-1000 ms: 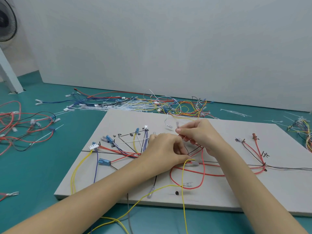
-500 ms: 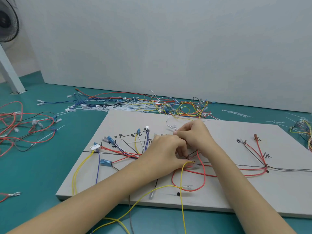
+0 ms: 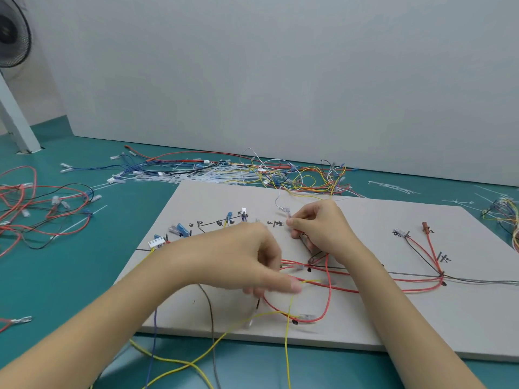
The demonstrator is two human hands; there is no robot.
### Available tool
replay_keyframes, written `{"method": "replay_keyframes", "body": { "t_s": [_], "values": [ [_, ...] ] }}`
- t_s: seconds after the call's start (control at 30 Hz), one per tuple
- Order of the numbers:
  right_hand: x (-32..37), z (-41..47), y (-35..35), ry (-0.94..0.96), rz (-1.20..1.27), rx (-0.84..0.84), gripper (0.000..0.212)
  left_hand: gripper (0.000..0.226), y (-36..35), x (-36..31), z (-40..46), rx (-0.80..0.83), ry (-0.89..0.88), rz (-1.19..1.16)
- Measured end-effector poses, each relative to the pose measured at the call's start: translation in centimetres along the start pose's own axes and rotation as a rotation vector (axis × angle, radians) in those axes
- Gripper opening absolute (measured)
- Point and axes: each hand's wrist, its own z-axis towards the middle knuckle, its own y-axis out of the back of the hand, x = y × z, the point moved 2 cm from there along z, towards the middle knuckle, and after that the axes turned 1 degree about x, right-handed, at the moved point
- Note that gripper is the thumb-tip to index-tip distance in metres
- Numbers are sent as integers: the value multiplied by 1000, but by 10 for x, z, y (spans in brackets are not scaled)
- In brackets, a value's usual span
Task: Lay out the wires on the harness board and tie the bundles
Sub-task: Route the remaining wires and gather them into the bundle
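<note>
Now the left hand (image 3: 247, 259) has dropped away from the right hand (image 3: 320, 228) toward the near edge of the harness board (image 3: 379, 318); half a second ago the two were touching. It's motion-blurred, fingers loosely curled, thumb and fingertips at the yellow wire (image 3: 289, 310) — a real pinch, cannot tell. Right hand stays put mid-board, fingers curled, pinching a clear terminal (image 3: 289, 220) on the white wire (image 3: 278, 199). Red wires (image 3: 365, 289) loop on the board just below both hands.
</note>
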Motion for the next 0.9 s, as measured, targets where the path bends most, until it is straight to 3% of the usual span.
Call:
{"method": "replay_keyframes", "body": {
  "t_s": [0.07, 0.17, 0.33, 0.53, 0.73, 0.83, 0.9],
  "values": [
    [-1, 0, 0, -6, 13, 1, 16, 38, -3, 3, -8, 122, 38, 65],
    [-3, 1, 0, -16, 21, 1, 16, 21, -11, 7, -9, 179, 39, 109],
    [-3, 0, 1, 4, -8, 5, 16, 12, 22, 18, -26, 243, 2, -159],
    [-3, 1, 1, 23, -29, 7, 11, 9, 62, 47, -42, 73, 56, -232],
    [-4, 0, 2, 64, -35, 12, 9, 14, 52, 59, -27, -163, 91, -450],
    [-4, -1, 2, 76, -21, 21, 8, 2, 45, 62, -18, -232, 148, -547],
    [-4, -2, 2, 73, -7, 28, 8, 18, 44, 67, -16, -249, 176, -559]
  ]
}}
